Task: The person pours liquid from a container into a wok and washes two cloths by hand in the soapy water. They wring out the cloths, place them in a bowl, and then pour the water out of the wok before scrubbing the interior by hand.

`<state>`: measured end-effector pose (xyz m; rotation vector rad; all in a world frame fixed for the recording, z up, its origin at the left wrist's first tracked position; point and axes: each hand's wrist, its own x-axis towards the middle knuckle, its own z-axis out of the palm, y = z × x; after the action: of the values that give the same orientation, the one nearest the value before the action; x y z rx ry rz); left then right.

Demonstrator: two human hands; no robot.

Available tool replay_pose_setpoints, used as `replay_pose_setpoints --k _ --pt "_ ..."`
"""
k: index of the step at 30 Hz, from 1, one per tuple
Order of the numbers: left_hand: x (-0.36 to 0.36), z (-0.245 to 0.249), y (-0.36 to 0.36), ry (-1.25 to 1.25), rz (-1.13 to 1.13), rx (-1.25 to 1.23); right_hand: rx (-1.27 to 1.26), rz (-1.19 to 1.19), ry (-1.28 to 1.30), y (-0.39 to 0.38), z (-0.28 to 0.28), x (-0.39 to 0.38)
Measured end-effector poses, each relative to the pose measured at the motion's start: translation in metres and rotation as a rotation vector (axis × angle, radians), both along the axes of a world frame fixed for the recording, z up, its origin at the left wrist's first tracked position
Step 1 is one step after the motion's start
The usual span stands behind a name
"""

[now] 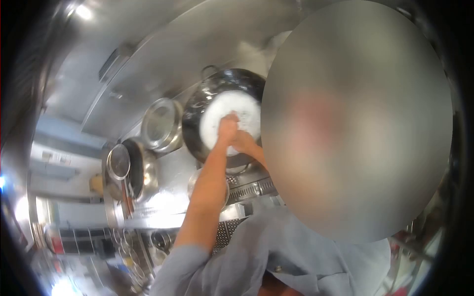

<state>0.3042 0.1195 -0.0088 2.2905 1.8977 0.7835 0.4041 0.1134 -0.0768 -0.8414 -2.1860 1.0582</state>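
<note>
A large dark wok (195,116) with a loop handle at its far rim stands before me, with a round mass of white, foamy-looking contents (212,106) in its middle. Over this white mass my left hand (228,129) is closed, fingers curled. Close against it, a little lower and to the right, my right hand (242,141) is also closed. The two hands overlap in this view, and I cannot tell what they grip. A blurred oval covers the wok's right side and part of my right forearm.
Left of the wok stands a round metal pot (160,123). Farther left, a strainer (119,162) with a long handle lies by a dark pan (140,167) on the steel counter (170,172). A metal bowl (195,183) sits beneath my left forearm. A slotted grate (252,190) runs along the front.
</note>
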Motion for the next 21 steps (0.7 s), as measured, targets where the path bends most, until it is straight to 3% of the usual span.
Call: replay_pose_setpoints --k 1,2,5,6,8,10,11,12,13,14,16,17,18,19,20,21 --pt "-0.005 -0.011 0.008 0.21 0.074 0.079 -0.009 -0.028 -0.03 -0.003 0.003 0.001" --pt "0.028 0.042 -0.006 -0.51 0.431 -0.407 -0.021 -0.063 -0.062 -0.005 0.008 0.002" --pt "0.0 0.04 -0.006 -1.054 0.472 -0.718 0.044 -0.066 -0.311 -0.018 0.032 0.013" --pt "-0.006 0.041 -0.011 -1.026 0.493 -0.715 0.106 -0.03 -0.393 -0.023 0.054 0.02" --pt "-0.017 0.058 -0.03 -1.228 0.497 -0.67 0.282 -0.013 -0.485 -0.024 0.06 0.028" --pt "-0.051 0.068 -0.056 -1.506 0.429 -0.49 0.262 -0.146 -0.231 -0.011 0.049 0.059" --pt "-0.071 0.074 -0.073 -1.65 0.391 -0.354 0.218 -0.24 -0.256 -0.007 0.065 0.083" --pt "-0.105 0.068 -0.096 -1.649 0.233 -0.232 0.294 -0.286 -0.199 0.003 0.062 0.11" --pt "-0.123 0.078 -0.127 -1.629 0.246 -0.171 -0.011 -0.33 -0.169 0.006 0.071 0.145" --pt "-0.139 0.08 -0.157 -1.612 0.325 -0.122 -0.083 -0.335 0.073 -0.003 0.095 0.176" --pt "-0.173 0.062 -0.214 -1.577 0.461 -0.059 -0.02 -0.514 -0.151 0.014 0.039 0.247" --pt "-0.203 0.008 -0.241 -1.345 0.536 -0.035 -0.079 -0.588 -0.287 0.014 0.025 0.274" --pt "-0.204 -0.012 -0.26 -1.344 0.653 -0.082 -0.017 -0.505 -0.337 0.02 -0.009 0.308" --pt "-0.206 -0.033 -0.278 -1.346 0.767 -0.131 -0.043 -0.612 -0.539 0.003 -0.006 0.318" --pt "-0.206 -0.065 -0.288 -1.111 0.857 -0.186 -0.061 -0.633 -0.554 0.004 -0.049 0.346" --pt "-0.193 -0.067 -0.299 -0.956 0.915 -0.268 -0.014 -0.746 -0.768 -0.011 -0.058 0.341"
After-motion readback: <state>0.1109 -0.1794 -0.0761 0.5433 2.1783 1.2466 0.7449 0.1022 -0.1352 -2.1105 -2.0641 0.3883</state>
